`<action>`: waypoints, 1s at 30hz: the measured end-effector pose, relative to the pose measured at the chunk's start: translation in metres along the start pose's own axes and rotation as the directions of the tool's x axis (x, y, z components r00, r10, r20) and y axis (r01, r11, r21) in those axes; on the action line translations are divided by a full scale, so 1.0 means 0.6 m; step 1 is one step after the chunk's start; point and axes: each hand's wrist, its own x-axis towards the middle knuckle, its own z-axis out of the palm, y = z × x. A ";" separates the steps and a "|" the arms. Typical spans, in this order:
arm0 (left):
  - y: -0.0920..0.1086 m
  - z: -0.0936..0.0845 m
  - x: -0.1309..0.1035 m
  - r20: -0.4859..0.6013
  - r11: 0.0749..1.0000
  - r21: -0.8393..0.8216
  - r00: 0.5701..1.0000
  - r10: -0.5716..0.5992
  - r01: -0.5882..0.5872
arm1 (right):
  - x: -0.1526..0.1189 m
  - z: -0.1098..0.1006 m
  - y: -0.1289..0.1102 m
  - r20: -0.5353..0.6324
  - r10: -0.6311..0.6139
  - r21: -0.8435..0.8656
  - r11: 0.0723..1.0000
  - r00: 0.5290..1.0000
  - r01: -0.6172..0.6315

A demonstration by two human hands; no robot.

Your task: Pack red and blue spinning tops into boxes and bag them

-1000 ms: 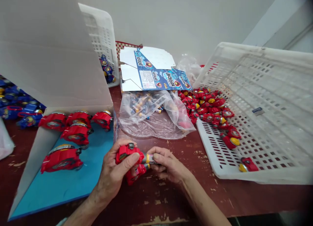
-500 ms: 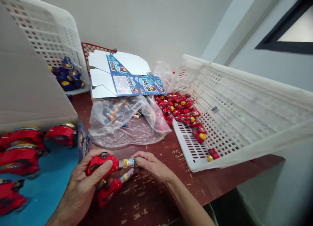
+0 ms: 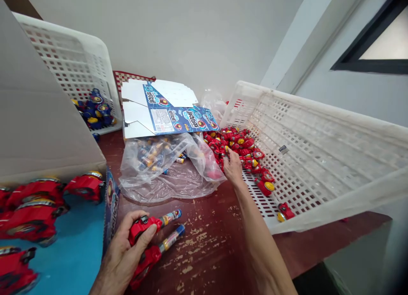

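My left hand [image 3: 123, 252], near the front of the table, is closed around a red toy [image 3: 142, 229] with a slim printed tube sticking out of its right end. Just below lies a second red toy [image 3: 146, 263], its similar tube ending in a blue cap; whether the hand also touches it I cannot tell. My right hand [image 3: 233, 165] reaches into the left end of a tilted white basket [image 3: 318, 142]. Its fingertips are at a heap of red and yellow toys [image 3: 245, 144], and whether they grip one is hidden.
An open carton [image 3: 108, 214] at left holds larger red toys on a blue bottom. Behind it a white basket [image 3: 106, 57] contains blue toys. A clear plastic bag [image 3: 172, 186] with small printed tubes lies mid-table, under a flattened printed box [image 3: 188, 118].
My right hand has left the tube in front of me and moved up and right to the red heap. The left hand keeps its toy, slightly lower and farther right.
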 end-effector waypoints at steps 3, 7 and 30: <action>-0.036 -0.003 0.015 -0.001 0.955 0.226 0.980 0.199 -0.194 | 0.049 0.003 0.051 -0.066 0.008 -0.150 0.989 0.998 -0.017; -0.063 -0.005 0.024 0.012 0.770 0.469 0.875 0.484 -0.433 | 0.055 -0.002 0.089 -0.105 -0.015 -0.223 0.975 0.994 -0.009; 0.061 -0.010 -0.047 0.248 0.549 -0.719 0.895 -0.371 0.426 | -0.018 0.291 -0.103 0.487 -0.224 -0.215 0.906 0.844 0.365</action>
